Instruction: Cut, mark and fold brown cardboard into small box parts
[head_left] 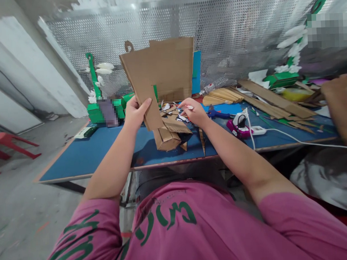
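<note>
My left hand (136,113) grips the lower left edge of a large brown cardboard sheet (165,67), thumb in front. The sheet stands upright, with an uneven top edge and a narrow strip hanging at its lower left. To its right, above the paper scraps (172,107), my right hand (194,111) is closed with fingers bent. A small whitish pen-like thing (190,107) with a reddish end shows between those fingers; its exact kind is unclear. Below the sheet lies a folded cardboard box piece (166,139), near the table's front edge.
A blue glue gun (218,113) and a purple plug adapter (238,128) with a white cable lie on the blue table (86,155). Cardboard strips (275,98) are piled right. Green stands with white petals (96,83) rise at both sides. Another person's arm (339,105) reaches in.
</note>
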Available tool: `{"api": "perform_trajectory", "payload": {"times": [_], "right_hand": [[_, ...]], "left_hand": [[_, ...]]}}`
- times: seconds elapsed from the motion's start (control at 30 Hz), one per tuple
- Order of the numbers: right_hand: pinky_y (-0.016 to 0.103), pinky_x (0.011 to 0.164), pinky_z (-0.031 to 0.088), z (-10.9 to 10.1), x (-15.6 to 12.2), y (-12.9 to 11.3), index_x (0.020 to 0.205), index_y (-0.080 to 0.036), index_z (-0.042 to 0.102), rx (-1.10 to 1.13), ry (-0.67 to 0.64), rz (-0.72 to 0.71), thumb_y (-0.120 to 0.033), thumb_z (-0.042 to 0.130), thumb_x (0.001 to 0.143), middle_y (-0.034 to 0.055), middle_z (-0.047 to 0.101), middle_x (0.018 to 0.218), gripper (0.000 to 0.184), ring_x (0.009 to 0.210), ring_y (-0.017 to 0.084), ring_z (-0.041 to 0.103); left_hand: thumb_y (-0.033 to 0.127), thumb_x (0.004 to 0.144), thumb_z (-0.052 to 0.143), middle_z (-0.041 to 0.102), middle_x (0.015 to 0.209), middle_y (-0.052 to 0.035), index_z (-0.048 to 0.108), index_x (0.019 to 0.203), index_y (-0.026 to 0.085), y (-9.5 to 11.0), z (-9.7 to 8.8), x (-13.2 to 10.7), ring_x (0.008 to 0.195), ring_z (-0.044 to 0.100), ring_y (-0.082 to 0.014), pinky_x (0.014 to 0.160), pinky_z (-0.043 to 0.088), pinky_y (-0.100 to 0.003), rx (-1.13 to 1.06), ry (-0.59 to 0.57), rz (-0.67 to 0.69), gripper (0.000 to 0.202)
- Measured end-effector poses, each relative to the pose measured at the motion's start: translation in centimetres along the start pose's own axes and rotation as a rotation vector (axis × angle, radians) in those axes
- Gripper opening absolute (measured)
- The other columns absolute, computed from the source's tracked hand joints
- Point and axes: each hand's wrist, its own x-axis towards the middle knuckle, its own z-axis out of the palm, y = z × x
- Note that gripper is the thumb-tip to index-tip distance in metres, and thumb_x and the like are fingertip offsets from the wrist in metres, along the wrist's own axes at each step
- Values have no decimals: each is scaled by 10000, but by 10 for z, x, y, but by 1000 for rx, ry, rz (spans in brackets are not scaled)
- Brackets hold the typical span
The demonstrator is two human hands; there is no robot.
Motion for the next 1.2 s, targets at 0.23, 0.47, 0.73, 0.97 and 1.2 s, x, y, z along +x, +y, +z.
{"api": "perform_trajectory", "payload": {"times": [0.23,0.47,0.73,0.97,1.2], "right_hand": [[487,1099,511,2,-9,-24,1217,-268,774,-141,-518,-262,-620,929,792,88,697,1191,573,1147,322,649],[524,1156,495,-9,-11,-12,1500,-259,626,-152,-656,-247,-393,885,787,128,654,1412,770,1287,358,628],[516,1089,523,-3,-4,-4,1120,-231,727,-203,-282,-219,-257,714,774,93,729,1097,348,1071,310,671],[427,975,595,-9,10,4,1044,-283,600,402,206,218,-498,808,742,35,746,1084,425,1058,252,698],[353,763,602,-7,10,4,953,-261,562,622,183,443,-497,875,636,0,745,890,504,848,215,700]], "left_hand": [[804,824,806,816,1126,-102,729,1117,228,-12,-14,12,1062,813,-288,894,684,-401,1,128,-35,651],[747,799,835,834,1134,-110,733,1093,219,-27,-24,21,1049,814,-275,885,685,-382,2,204,-93,613],[604,791,876,835,1120,-117,743,1031,206,-45,-32,25,1031,810,-290,889,680,-410,-14,224,-163,484],[519,792,852,830,1111,-115,754,1074,194,-48,-36,22,1068,795,-303,931,670,-432,58,198,-220,442],[386,743,902,810,1078,-144,720,1110,182,-61,-54,24,1042,779,-362,975,632,-532,285,63,-333,458]]}}
